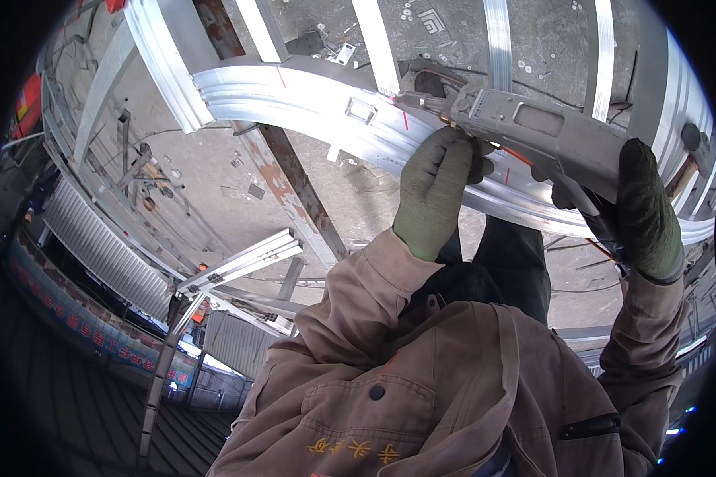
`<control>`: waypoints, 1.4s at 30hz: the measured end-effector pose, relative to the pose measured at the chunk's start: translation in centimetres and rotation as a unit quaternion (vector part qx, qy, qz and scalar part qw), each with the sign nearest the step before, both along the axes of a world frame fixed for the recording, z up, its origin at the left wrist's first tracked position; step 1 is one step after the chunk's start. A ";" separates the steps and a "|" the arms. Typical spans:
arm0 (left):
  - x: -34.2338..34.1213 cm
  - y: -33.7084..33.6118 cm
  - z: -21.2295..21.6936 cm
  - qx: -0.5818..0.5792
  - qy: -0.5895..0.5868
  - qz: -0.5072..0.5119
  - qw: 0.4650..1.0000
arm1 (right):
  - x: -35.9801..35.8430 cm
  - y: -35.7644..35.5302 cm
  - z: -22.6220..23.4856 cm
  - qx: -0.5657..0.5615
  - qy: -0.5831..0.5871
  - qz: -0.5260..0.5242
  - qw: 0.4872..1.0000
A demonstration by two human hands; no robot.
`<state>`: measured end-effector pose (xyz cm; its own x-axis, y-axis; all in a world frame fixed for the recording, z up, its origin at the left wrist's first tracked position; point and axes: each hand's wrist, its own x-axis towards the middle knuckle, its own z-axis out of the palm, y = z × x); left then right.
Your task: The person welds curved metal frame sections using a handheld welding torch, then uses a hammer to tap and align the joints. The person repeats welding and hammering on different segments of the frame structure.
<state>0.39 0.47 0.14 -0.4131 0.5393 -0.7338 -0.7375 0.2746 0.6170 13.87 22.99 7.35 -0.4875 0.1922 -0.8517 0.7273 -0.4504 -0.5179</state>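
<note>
My right hand point(648, 215), in a green and black work glove, is closed round the rear end of a grey gun-shaped tool point(573, 135) with a narrow nose and a black grip. The tool lies tilted above a curved, shiny metal beam point(294, 99), its nose pointing left. Just under the front of the tool, my gloved left hand point(437, 179) has its fingers pinched together beside a small brass-coloured part. What they hold is mostly hidden. A rectangular slot and short red marks show on the beam. Whether the nose touches the beam, I cannot tell.
Straight metal bars point(497, 44) run away from the beam's far side. A rusty steel bar point(290, 187) passes under it. On the concrete floor lie cables and small metal scraps. White metal profiles point(243, 258) stand left of me, with corrugated panels point(107, 230) farther left.
</note>
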 end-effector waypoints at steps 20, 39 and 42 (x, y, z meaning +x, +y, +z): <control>-0.2 0.5 0.3 -0.019 -0.017 -0.012 1.000 | 5.1 0.9 -2.5 -0.106 0.054 -0.077 0.990; 0.2 0.1 -0.1 0.000 -0.011 0.014 1.000 | 9.8 0.5 -8.0 0.171 0.177 0.228 0.942; 0.1 0.1 -0.1 0.001 -0.017 0.014 1.000 | 9.2 0.4 -7.4 0.299 0.190 0.278 0.893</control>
<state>0.47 0.59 0.04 -0.4018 0.5291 -0.7474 -0.7658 0.2533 0.5911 23.11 23.39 -0.03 -0.8814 0.1947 -0.4304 0.4724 0.3656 -0.8020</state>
